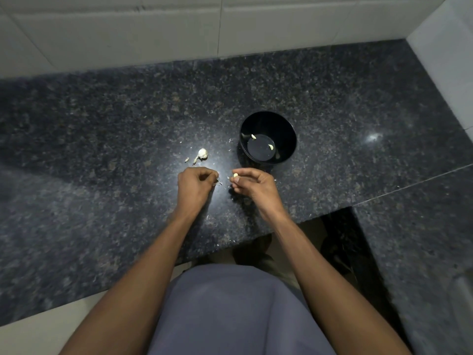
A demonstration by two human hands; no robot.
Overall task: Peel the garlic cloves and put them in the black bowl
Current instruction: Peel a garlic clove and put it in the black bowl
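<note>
While peeling over the granite counter (102, 124): black bowl (286, 124) within reach, two peeled cloves (270, 147) inside; right hand (253, 185) pinching a bared clove (235, 175), likely bowl-bound; left hand (194, 181) curled, seemingly around skin scraps; leftover garlic piece (202, 154) nearby.

No readable text anywhere (no labels, brands, numbers or signs).

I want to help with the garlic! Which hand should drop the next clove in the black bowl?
Probably the right hand. It already pinches a clove at its fingertips, and it sits nearer the black bowl. The left hand is farther away and seems to hold only bits of skin.
</note>
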